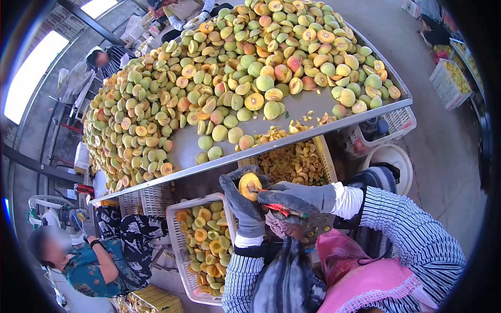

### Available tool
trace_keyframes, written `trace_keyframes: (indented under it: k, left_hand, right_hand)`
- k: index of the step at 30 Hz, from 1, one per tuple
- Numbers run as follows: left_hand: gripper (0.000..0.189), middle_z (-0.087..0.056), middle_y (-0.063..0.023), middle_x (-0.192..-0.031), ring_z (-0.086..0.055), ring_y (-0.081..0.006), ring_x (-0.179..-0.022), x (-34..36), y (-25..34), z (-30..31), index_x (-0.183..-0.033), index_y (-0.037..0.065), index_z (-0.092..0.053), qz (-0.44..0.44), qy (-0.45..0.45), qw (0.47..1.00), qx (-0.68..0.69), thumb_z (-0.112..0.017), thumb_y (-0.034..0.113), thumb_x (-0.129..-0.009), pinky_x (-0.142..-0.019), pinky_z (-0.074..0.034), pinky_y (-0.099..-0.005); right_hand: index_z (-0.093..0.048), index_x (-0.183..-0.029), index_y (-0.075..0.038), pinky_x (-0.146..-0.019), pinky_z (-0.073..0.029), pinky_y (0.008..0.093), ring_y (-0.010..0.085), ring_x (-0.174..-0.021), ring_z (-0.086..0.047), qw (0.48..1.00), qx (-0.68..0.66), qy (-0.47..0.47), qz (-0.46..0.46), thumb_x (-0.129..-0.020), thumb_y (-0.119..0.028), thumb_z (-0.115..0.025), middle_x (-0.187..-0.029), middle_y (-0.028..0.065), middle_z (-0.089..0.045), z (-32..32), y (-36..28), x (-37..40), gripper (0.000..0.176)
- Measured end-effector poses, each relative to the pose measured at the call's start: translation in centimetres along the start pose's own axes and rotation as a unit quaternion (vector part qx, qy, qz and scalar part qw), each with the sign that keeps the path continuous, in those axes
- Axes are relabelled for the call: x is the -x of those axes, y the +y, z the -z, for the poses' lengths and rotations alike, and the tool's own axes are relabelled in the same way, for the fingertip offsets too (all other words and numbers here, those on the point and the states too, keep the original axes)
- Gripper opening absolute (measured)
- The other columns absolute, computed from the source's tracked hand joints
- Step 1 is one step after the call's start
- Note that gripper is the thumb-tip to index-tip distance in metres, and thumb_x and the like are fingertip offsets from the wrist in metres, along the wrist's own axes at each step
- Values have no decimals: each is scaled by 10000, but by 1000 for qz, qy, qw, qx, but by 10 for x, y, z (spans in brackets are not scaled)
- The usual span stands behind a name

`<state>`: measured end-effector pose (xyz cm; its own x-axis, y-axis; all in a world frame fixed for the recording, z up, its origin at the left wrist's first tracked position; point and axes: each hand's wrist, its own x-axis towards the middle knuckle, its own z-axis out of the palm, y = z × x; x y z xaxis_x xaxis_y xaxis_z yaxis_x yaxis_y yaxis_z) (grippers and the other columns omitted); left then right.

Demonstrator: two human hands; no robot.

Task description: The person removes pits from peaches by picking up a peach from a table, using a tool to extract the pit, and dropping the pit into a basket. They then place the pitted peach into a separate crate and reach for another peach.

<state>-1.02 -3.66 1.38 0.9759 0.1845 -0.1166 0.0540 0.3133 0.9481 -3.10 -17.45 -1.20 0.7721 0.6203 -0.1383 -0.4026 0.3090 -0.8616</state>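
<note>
My left hand (241,206), in a dark grey glove, is closed around a halved peach (250,183). The orange cut face, with a brown stone area, is turned up. My right hand (300,199), gloved alike, is closed on a small red-handled tool (278,209). Its tip is at the lower edge of the peach half; most of it is hidden by the fingers. Just beyond my hands, a crate of peach scraps (327,159) stands under the table edge. To the left is a white crate (172,229) of hollowed peach halves.
A metal-edged table (313,123) bears a large heap of halved peaches (209,78). A white bucket (407,164) and a white basket (404,121) stand at right. A co-worker (99,261) sits at left; others are beyond the table. A yellow crate (164,300) lies lower left.
</note>
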Motion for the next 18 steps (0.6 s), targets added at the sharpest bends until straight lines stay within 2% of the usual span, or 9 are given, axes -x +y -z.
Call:
trace_keyframes:
  k: [3, 4, 8, 11, 12, 13, 15, 17, 18]
  left_hand:
    - [614, -686, -118, -872, -669, -208, -764, -5, 8, 15, -1045, 38, -588, -11, -114, 988, -101, -301, 581, -1032, -715, -582, -331]
    - [605, -685, -114, -840, -670, -208, -762, -12, 5, 20, -966, 20, -604, 65, -122, 990, -29, -307, 541, -1047, -732, -566, -322]
    - [450, -685, -119, -835, -670, -218, -758, -22, -12, 38, -1013, -13, -616, -149, -164, 944, -244, -474, 414, -1033, -744, -549, -325]
    - [441, -687, -119, -856, -656, -230, -731, -23, -6, 30, -1238, -25, -536, -214, -243, 931, -168, -672, 256, -927, -741, -539, -334]
    - [499, -685, -120, -815, -659, -208, -703, -29, -10, 33, -1065, -31, -600, -149, -213, 941, -215, -468, 442, -972, -711, -546, -312]
    - [785, -684, -122, -773, -662, -186, -675, -35, -12, 33, -892, -36, -664, -84, -183, 945, -258, -264, 628, -1017, -681, -554, -291]
    - [809, -687, -109, -745, -650, -175, -647, -31, 5, 20, -837, -34, -673, -48, -181, 945, -267, -259, 638, -1013, -657, -536, -285]
    - [800, -679, -85, -703, -629, -158, -622, -35, 17, 11, -795, -25, -677, 51, -232, 924, -301, -290, 641, -1008, -629, -514, -271]
    - [779, -667, -70, -675, -610, -142, -600, -35, 10, 13, -763, -20, -677, 52, -217, 926, -305, -337, 639, -1000, -603, -497, -265]
  right_hand:
    - [-659, -857, -63, -500, -384, 246, 62, -583, -502, 990, 95, -52, -88, -971, -520, -569, -665, -37, -565, 9, -15, 1, 480]
    - [-659, -857, -63, -500, -384, 246, 62, -583, -502, 990, 95, -52, -90, -971, -520, -569, -665, -37, -565, 13, -16, 2, 480]
    - [-591, -1285, -69, -964, -450, 283, 113, -1049, -556, 980, -51, -142, -133, -1030, -308, -525, -1164, 44, -628, 29, -10, 8, 355]
    - [-586, -1273, -47, -953, -446, 270, 102, -1043, -552, 982, 57, -160, -86, -1027, -313, -532, -1140, 50, -628, 35, -14, 6, 365]
    - [-632, -1144, -28, -872, -488, 294, 125, -944, -595, 945, 223, -211, 109, -1003, -428, -541, -1009, 49, -654, 41, -13, 0, 434]
    - [-632, -1144, -28, -872, -488, 294, 125, -944, -595, 946, 223, -209, 107, -1003, -428, -541, -1009, 49, -654, 39, -29, -3, 434]
    - [-650, -965, -26, -767, -521, 368, 174, -798, -618, 910, 342, -110, -208, -954, -552, -542, -835, 32, -654, 27, -64, -2, 537]
    - [-658, -861, -21, -654, -525, 436, 254, -684, -657, 902, 385, -108, -167, -917, -581, -550, -758, 86, -679, 32, -66, -6, 573]
    - [-671, -878, -21, -630, -526, 433, 269, -691, -678, 842, 524, -97, -90, -918, -552, -559, -800, 136, -692, 33, -67, -7, 544]
